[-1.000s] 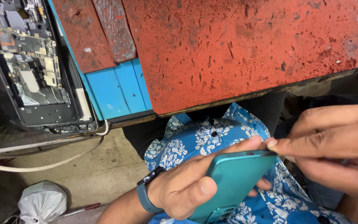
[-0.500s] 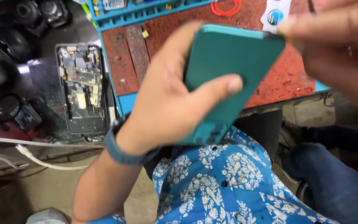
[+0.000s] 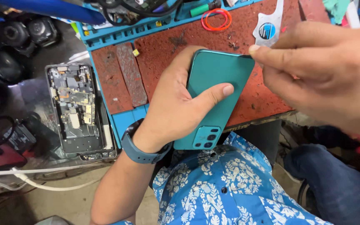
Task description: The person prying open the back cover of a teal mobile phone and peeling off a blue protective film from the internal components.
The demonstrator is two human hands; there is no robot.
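— Where's the phone [image 3: 215, 96] sitting?

— Off the desk [image 3: 267, 102], held above its front edge, back cover up and camera block toward the person. The left hand [image 3: 176, 108] has it in a closed grip, thumb pressed flat across the glossy teal back, fingers curled behind. The right hand [image 3: 321, 75] is pinched at the top corner, fingertips together on the edge; whether something thin sits between them I cannot tell.

— What could go wrong?

— That back looks slick and smooth, so I'd judge a slip likely if the thumb eases while the corner is being worked. Too much force at one corner could crack or bend the thin cover.

— And around it?

— A rough, pitted red mat [image 3: 167, 54] in a blue plastic tray frame [image 3: 121, 31], tiny loose screws [image 3: 232, 39] scattered on it, easy to knock away. An orange rubber band [image 3: 216, 18], a thin metal pry card [image 3: 268, 28], and to the left an opened phone [image 3: 78, 108] with bare circuit boards showing.
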